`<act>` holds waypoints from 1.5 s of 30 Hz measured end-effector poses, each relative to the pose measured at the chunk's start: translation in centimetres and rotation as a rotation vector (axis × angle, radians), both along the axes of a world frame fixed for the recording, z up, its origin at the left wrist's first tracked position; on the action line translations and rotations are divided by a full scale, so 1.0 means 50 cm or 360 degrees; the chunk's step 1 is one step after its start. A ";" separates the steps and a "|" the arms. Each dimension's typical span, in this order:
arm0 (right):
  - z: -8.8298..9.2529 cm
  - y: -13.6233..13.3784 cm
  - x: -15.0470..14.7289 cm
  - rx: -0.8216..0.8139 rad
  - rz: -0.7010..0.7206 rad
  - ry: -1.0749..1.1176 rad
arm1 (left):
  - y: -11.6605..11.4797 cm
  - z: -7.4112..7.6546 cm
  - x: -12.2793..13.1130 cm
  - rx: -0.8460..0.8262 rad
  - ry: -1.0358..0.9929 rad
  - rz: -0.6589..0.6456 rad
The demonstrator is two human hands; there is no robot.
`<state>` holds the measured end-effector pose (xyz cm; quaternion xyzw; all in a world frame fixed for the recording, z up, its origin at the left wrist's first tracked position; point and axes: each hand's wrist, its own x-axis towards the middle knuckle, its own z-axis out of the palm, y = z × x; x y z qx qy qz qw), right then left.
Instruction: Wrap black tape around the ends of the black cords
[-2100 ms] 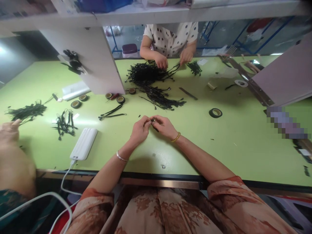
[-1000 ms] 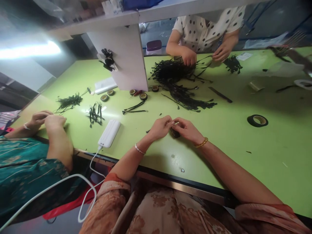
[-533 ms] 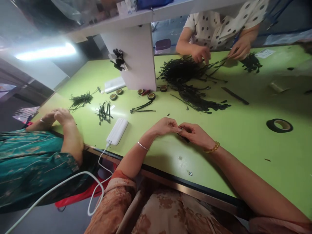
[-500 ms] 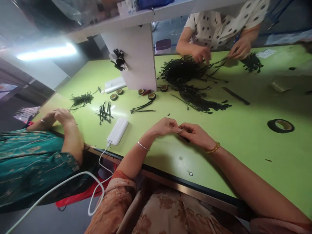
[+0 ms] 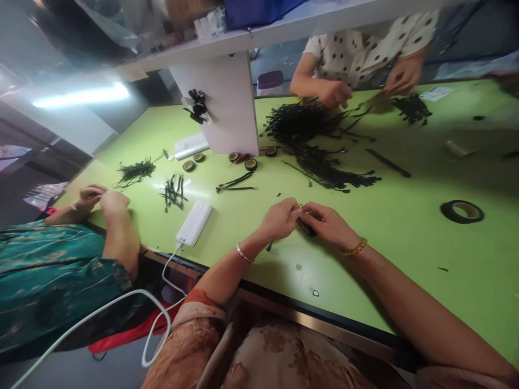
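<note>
My left hand is closed, its fingertips pinched against those of my right hand. Below it a thin black cord sticks out, its small end hanging near the tabletop; most of the cord is hidden in the fingers. My right hand is closed too, thumb and forefinger meeting the left fingertips. Under its fingers shows a black piece that looks like a roll of black tape, partly covered. A tiny loop stands up where the fingertips meet. Beyond lie finished-looking black straps.
On the green table are a white power bank with a cable, small tape rolls, a large tape roll and a big heap of black cords. Co-workers' hands work opposite and at left. A white upright panel supports a shelf.
My left hand has turned and closed more, and the cord end now shows below it. More of the black roll is visible under my right fingers. The view has shifted slightly.
</note>
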<state>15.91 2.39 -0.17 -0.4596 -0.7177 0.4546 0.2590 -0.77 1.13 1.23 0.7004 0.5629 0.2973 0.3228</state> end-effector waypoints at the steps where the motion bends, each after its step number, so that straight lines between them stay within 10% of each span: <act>1: 0.004 -0.001 -0.002 0.0049 -0.0002 -0.0019 | 0.002 0.000 -0.003 -0.0029 -0.0019 0.0001; 10: 0.038 -0.015 -0.013 0.0218 0.0029 -0.0435 | 0.032 -0.005 -0.048 -0.0613 -0.0397 -0.0399; 34: 0.018 -0.012 -0.040 0.0200 -0.0228 0.0141 | 0.008 -0.030 -0.006 0.1297 0.0474 -0.0061; 39: 0.000 -0.004 -0.044 -0.0251 -0.0144 0.0501 | 0.006 -0.024 -0.005 0.1452 0.0567 -0.0115; 45: 0.020 -0.008 -0.027 0.0169 -0.0155 0.0268 | 0.000 -0.010 0.000 0.1309 0.0315 -0.0096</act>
